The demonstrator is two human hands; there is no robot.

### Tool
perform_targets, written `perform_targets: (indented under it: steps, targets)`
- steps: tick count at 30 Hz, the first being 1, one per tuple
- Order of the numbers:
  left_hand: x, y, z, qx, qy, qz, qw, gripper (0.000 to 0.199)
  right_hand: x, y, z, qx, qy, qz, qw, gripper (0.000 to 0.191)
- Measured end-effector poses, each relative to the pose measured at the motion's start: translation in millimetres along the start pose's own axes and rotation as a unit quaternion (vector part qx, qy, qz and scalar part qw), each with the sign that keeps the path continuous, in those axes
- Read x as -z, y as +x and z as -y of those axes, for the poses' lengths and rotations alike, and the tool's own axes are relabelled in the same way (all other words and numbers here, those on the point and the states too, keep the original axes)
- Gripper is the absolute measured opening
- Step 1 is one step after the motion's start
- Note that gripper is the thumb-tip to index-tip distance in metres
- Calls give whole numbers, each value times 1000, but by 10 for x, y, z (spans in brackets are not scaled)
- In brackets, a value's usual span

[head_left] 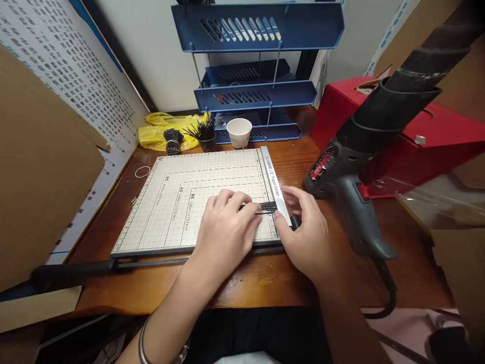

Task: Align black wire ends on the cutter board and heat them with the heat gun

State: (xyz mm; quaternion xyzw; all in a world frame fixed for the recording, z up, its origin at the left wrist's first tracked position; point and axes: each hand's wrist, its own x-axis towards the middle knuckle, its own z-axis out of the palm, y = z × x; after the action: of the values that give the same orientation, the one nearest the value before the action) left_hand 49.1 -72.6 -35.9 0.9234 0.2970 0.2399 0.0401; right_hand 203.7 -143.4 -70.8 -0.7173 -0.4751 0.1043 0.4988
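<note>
Centrally, black strands [268,206] between the hands [227,217], paper cutter [151,202] beneath

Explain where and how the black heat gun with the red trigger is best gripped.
I'd take the heat gun by its slim handle, from the near side of the wooden table, palm to its left and fingers round toward the red trigger. The handle slants toward the person, while the wide black nozzle points up and away; the cable leaves the handle's foot.
</note>
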Motion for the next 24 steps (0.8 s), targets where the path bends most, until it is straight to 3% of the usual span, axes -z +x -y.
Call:
perform_targets:
  steps: [4, 10, 16, 20, 24]
  targets:
    - [14, -103, 16, 44, 0, -36, 998, 24, -15, -9, 2, -15, -33, 16, 999, 46]
    - [-10, -193, -81, 75, 4, -54, 996, 22, -32, -25, -18, -12, -48, 8, 999, 45]
    - [-10, -256, -168, 51, 3, -14, 999, 29, 18, -17, -16, 35, -82, 62, 994, 50]
    - [-26, -74, -61, 63, -30, 26, 997, 41, 26, -9, -24, 29, -99, 89, 991, 49]
    - [-31, 135, 13, 91, -65, 77, 991, 31, 16, -7, -28, 18, -102, 88, 991, 47]
